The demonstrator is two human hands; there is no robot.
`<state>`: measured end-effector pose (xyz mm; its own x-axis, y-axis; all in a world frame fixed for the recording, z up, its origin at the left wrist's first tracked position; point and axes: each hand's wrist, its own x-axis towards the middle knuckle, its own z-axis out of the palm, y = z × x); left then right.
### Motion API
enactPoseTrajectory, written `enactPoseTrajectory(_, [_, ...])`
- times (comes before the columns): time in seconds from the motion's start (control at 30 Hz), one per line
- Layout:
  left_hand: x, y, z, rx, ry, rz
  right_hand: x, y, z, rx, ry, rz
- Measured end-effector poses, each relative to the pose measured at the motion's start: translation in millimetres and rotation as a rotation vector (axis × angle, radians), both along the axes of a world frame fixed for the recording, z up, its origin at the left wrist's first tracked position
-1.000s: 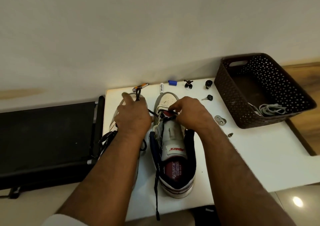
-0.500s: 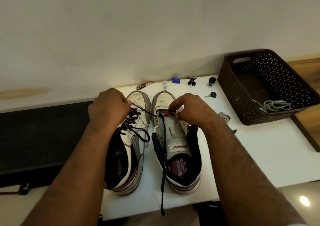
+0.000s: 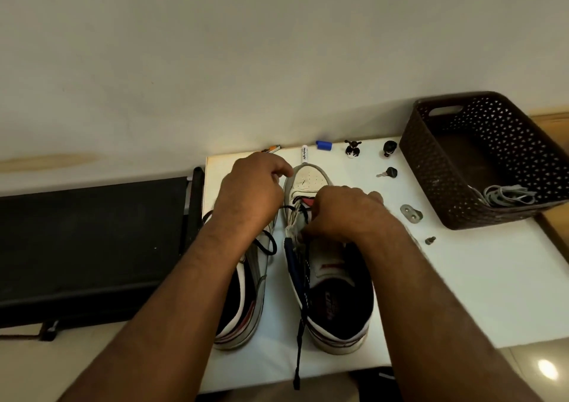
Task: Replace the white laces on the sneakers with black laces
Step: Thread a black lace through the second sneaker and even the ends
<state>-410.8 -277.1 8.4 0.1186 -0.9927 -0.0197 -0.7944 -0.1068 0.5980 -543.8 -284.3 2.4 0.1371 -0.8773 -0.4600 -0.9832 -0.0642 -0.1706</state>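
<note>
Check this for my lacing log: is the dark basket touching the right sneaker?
Apart. The head view shows bare white table between the basket and the right sneaker, with a metal bracket lying in that gap.

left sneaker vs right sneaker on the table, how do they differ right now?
The left sneaker is largely hidden under the left hand and forearm; the right sneaker shows its toe and open collar. Black lace loops lie at the left sneaker's midfoot, while the right sneaker has only a few crossings near the toe, and a loose black lace end trails past the table edge. Both are white, toes toward the wall.
</note>
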Motion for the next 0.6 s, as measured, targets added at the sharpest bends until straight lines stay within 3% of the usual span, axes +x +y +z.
enactPoseTrajectory(0.13, [-5,-4,-3,0.006,-0.221,0.010,1,5,-2,-0.027,0.090,0.096])
enactPoseTrajectory(0.2, [-8,-5,-6,-0.019,-0.216,-0.011,4,5,-3,-0.054,0.037,0.108])
enactPoseTrajectory(0.33, [-8,-8,-3,-0.069,0.194,-0.068,-10,-10,14,0.122,-0.546,-0.242])
enactPoseTrajectory(0.47, [-9,-6,5,0.253,0.796,-0.139,-21,-10,20,0.298,-1.084,-0.517])
enactPoseTrajectory(0.53, [-8,-5,5,0.390,0.896,-0.207,-23,-9,21,0.340,-1.261,-0.585])
enactPoseTrajectory(0.6, [-6,-6,2,0.409,0.855,-0.242,-29,-10,26,0.349,-1.337,-0.642])
